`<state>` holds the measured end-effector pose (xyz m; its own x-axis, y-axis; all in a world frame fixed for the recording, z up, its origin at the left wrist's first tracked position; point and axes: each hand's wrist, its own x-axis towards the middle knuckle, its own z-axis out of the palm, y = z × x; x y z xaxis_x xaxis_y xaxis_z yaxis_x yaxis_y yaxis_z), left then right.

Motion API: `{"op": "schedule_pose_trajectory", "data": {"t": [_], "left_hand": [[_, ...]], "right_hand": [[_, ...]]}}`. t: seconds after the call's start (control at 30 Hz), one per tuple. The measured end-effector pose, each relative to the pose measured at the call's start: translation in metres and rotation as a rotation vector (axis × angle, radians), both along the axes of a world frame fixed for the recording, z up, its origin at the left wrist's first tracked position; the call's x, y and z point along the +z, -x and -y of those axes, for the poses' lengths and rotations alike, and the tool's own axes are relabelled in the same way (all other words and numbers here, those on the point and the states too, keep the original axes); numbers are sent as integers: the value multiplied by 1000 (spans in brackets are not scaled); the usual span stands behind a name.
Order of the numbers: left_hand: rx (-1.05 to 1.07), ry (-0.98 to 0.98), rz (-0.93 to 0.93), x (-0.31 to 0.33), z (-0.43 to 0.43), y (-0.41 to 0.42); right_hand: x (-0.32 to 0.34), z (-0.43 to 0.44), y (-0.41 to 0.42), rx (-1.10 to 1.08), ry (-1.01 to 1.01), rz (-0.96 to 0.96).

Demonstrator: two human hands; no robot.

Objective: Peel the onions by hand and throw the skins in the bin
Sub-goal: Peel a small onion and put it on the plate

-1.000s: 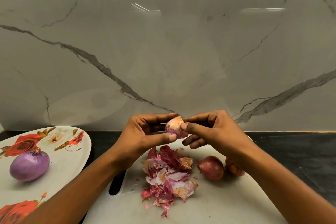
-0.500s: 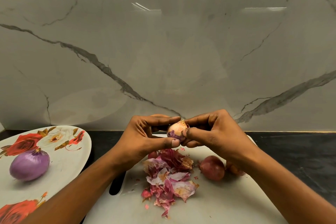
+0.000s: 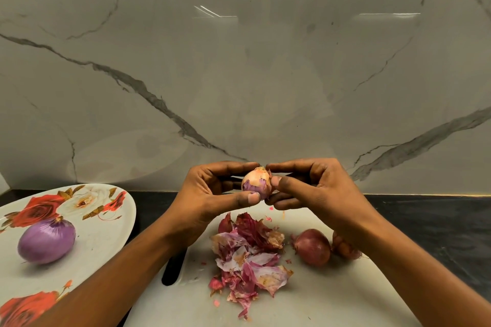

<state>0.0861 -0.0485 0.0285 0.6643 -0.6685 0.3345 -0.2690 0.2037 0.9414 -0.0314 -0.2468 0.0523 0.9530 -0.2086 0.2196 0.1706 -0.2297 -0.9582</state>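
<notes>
Above the white cutting board (image 3: 332, 300) I hold a small, partly peeled onion (image 3: 256, 182) between both hands. My left hand (image 3: 212, 194) grips it with thumb below and fingers on top. My right hand (image 3: 313, 188) pinches its right side with thumb and fingertips. A heap of red and pale onion skins (image 3: 249, 255) lies on the board under the hands. An unpeeled red onion (image 3: 313, 247) sits to the right of the heap, and another onion (image 3: 344, 248) is half hidden behind my right wrist. No bin is in view.
A flowered white plate (image 3: 101, 233) at the left carries one peeled purple onion (image 3: 46, 241). The board has a dark handle slot (image 3: 174, 268) at its left end. A black counter (image 3: 438, 225) runs to the marble wall (image 3: 239, 74) behind.
The onion has been turned in my fingers and shows more pale bare surface. Both hands stay at about the same place above the board.
</notes>
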Motion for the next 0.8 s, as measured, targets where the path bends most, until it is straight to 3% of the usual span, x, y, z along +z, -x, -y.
{"op": "schedule_pose_trajectory", "data": {"t": [0.47,0.8], "left_hand": [[-8,-27,-34,0,2,3],[25,-32,-45,2,2,2]], "right_hand": [[-3,-5,5,-29,233,87],[-6,-1,0,13,162,88]]}}
